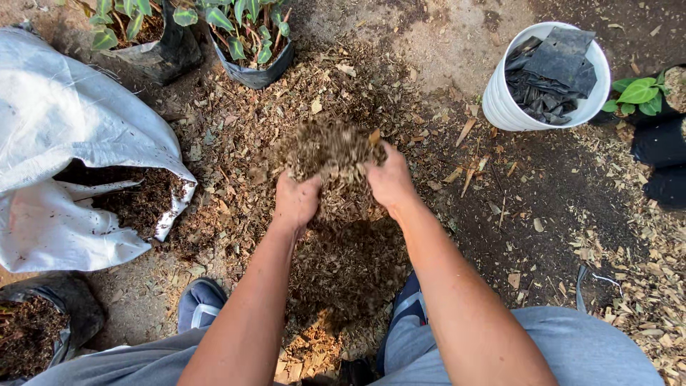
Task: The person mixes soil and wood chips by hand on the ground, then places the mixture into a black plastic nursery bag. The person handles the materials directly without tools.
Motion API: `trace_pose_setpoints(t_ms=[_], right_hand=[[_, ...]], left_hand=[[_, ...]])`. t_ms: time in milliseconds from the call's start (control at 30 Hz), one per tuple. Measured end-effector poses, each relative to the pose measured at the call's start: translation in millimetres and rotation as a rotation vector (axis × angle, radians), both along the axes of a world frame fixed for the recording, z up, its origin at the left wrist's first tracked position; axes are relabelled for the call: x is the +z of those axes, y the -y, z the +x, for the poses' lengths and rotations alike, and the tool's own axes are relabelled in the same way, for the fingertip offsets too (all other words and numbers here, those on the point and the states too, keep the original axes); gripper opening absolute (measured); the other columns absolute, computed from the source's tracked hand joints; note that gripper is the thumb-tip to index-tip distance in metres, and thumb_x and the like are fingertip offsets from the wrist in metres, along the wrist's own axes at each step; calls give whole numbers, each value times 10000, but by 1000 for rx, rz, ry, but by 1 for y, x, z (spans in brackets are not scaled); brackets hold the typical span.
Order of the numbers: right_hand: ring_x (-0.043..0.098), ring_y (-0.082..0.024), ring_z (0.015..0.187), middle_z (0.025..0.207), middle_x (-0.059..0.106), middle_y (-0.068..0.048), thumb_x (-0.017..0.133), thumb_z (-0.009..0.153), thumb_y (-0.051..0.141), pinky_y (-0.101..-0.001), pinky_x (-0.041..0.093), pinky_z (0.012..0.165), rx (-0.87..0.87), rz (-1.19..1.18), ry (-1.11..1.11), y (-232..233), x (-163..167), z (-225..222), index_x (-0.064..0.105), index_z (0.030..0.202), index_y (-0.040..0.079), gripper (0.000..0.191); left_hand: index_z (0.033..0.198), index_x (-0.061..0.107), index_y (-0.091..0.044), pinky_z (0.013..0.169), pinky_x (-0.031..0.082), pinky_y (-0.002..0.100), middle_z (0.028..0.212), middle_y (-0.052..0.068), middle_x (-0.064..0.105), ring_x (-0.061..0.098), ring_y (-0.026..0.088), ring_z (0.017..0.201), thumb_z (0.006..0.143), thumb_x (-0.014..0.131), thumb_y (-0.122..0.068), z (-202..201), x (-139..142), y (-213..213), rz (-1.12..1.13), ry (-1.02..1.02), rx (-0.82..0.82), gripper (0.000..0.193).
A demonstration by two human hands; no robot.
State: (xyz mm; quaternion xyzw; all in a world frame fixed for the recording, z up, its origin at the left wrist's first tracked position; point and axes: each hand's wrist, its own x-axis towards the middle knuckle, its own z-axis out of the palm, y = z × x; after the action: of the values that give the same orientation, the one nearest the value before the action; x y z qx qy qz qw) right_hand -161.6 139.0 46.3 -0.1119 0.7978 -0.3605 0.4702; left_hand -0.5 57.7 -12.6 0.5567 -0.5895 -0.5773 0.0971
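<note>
**Both hands lifting a heap of wood-chip mulch**

Left hand (295, 201) and right hand (389, 182) are cupped toward each other, fingers curled in, pressing a loose clump of mulch (330, 154) between them; neither hand lies flat or spread. The clump sits between and just above the hands, raised off the ground, with bits trailing down below it toward a darker pile of mulch (343, 268) under the wrists.

Around the hands: chips scattered over bare soil on all sides. Well to the left of the left hand, a white sack (64, 129) lies slumped open with dark material showing at its mouth. Beyond the hands, two black grow bags with leafy plants (246, 32). Up and to the right of the right hand, a white bucket (547, 75) stuffed with folded black bags (apparently unfilled).

Progress, as a judgement: one handful is gathered and in the air; much loose mulch remains on the ground, and the folded bags in the bucket look untouched, so the bulk of the work appears undone.
</note>
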Motion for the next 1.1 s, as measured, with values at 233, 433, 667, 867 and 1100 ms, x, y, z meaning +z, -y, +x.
trace_pose_setpoints(t_ms=[233,433,667,867,1100], right_hand=[[470,-363,1381,1499,400,-305,649,953,276,-530,400,1136,89,-162,-167,3,49,-30,202,1545,-35,804],[416,-344,1504,1597,517,-227,602,914,516,-601,297,1178,357,-429,24,-1,81,-38,468,1550,96,774],[261,-346,1539,1680,245,-85,243,1020,607,-626,210,1211,114,80,6,-20,31,-11,204,1616,189,729],[53,-377,1580,1727,-137,-65,269,1019,602,-681,358,1197,62,559,279,-55,-38,43,-56,1637,251,782],[112,-361,1573,1709,18,-181,528,1015,531,-610,201,1249,145,443,239,-48,-71,49,28,1626,55,922]], left_hand=[[1290,531,40,1043,542,514,1204,246,687,650,377,1141,935,527,-191,-14,100,12,-132,-225,-77,424],[1348,526,-28,1146,441,497,1334,202,668,633,354,1260,771,694,-286,1,94,29,-172,-386,-239,654],[1623,301,-100,1121,419,547,1426,263,518,492,367,1348,950,386,-682,45,-8,-27,-90,478,188,894],[1607,140,-55,1118,472,542,1574,292,302,451,408,1407,908,353,-755,59,-47,-113,600,508,467,1012],[1491,245,59,1038,460,428,1361,249,503,540,322,1221,845,716,-374,22,-53,-117,312,-87,289,909]])
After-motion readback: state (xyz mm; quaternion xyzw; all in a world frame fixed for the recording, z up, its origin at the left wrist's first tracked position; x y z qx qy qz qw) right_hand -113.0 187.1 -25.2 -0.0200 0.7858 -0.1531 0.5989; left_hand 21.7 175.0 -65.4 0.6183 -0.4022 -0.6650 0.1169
